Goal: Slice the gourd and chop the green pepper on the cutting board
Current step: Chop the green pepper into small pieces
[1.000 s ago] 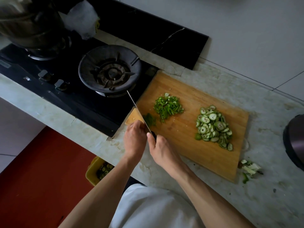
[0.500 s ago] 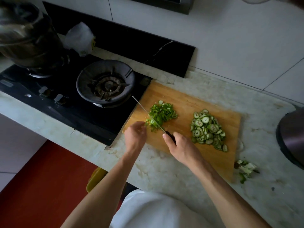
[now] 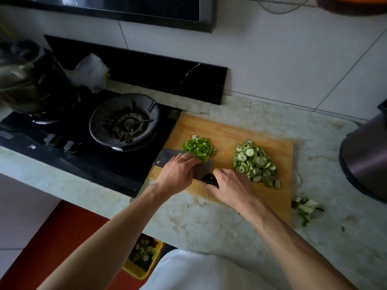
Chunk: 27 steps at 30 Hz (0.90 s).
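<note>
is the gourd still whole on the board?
No: the gourd lies as a pile of round slices on the right of the board, beside the chopped pepper.

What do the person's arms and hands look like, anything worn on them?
Both forearms are bare, with no sleeves, gloves or watch in view. The left hand wears a thin silvery ring on one finger. The right hand shows no ring.
</note>
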Tool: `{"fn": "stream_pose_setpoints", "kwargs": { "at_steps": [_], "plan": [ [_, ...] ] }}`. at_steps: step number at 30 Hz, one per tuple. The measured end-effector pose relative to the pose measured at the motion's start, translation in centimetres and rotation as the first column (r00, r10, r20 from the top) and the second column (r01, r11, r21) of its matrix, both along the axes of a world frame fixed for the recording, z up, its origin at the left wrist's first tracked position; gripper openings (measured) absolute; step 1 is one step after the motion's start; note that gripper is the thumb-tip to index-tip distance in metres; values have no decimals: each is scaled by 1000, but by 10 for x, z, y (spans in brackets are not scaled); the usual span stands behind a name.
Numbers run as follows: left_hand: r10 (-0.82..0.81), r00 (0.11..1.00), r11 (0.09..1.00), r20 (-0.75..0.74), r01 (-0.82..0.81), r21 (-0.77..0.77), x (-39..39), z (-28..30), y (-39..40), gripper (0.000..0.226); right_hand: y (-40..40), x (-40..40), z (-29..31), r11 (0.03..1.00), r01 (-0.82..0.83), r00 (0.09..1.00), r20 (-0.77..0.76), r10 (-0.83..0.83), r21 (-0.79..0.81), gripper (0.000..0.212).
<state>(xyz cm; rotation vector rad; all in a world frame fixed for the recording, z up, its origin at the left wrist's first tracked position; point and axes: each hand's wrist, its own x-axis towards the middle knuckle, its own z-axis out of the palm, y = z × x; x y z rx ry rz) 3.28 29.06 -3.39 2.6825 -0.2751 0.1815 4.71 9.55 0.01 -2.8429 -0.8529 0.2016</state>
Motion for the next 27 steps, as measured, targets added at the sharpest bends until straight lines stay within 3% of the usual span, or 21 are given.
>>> {"fn": "stream_pose_setpoints", "kwargs": {
  "at_steps": [3, 5, 9, 11, 14, 16, 18, 21, 24, 27],
  "plan": [
    [68, 991, 995, -117, -59, 78, 21, 8, 1, 58, -2, 2, 5, 999, -6, 1000, -19, 7, 31, 42],
    [99, 990, 992, -102, -90, 92, 26, 11, 1, 55, -4, 4, 7, 999, 6, 999, -35, -5, 45, 43],
    [58, 998, 997, 13, -58, -54, 22, 17, -3, 49, -6, 10, 1, 997, 20, 999, -45, -17, 76, 45],
    [128, 988, 979, 91, -111, -174, 16, 21, -3, 40, -8, 10, -4, 994, 51, 995, -85, -42, 98, 44],
    [461, 871, 822, 169, -348, -451, -6, 21, 3, 27, -13, 2, -14, 948, 162, 960, -264, -88, 274, 44],
    [654, 755, 645, 52, -520, -560, -26, 12, 8, 25, -14, -4, -20, 863, 286, 894, -439, -85, 416, 47],
    [719, 688, 537, -98, -639, -551, -44, -4, 10, 25, -10, -9, -22, 774, 431, 786, -615, -70, 464, 49],
    [729, 656, 486, -195, -697, -528, -59, -25, 14, 25, 4, -12, -23, 774, 492, 643, -766, -15, 398, 48],
    [748, 622, 443, -231, -727, -524, -63, -31, 13, 24, 14, -10, -30, 847, 437, 601, -799, -26, 302, 50],
    [734, 639, 460, -231, -717, -524, -61, -29, 8, 24, 9, 4, -33, 807, 524, 571, -816, -96, 272, 51]
  ]
}}
